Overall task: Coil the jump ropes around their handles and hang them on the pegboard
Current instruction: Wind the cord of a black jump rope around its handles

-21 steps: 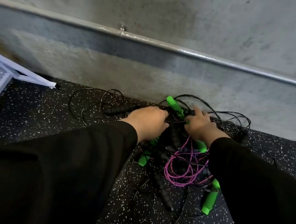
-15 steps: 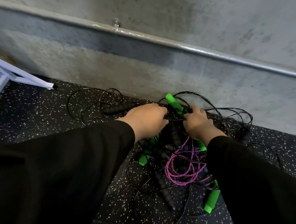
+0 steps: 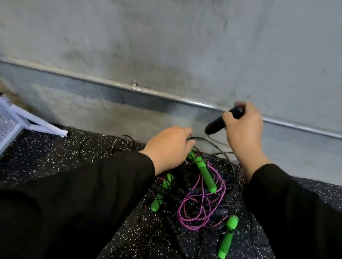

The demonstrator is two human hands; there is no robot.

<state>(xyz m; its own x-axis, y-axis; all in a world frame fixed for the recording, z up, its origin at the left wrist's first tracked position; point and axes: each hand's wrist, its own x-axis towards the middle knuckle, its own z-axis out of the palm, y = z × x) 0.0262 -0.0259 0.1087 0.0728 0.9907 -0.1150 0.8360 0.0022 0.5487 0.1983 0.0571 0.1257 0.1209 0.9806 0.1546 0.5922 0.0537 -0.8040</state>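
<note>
Speckled floor (image 3: 53,162), right hand (image 3: 245,130) raised, fist round black handle (image 3: 223,120); left hand (image 3: 168,145) low, seemingly curled on black cord (image 3: 208,140).

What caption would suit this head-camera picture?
Right hand lifts a black handle from tangled jump ropes; left hand reaches in.

Two arms in long, loose black sleeves: the left sleeve (image 3: 60,201) and right sleeve (image 3: 297,227) are plain, unmarked fabric ending at the wrists. The left hand (image 3: 168,145) and right hand (image 3: 245,130) are bare, without gloves.
</note>
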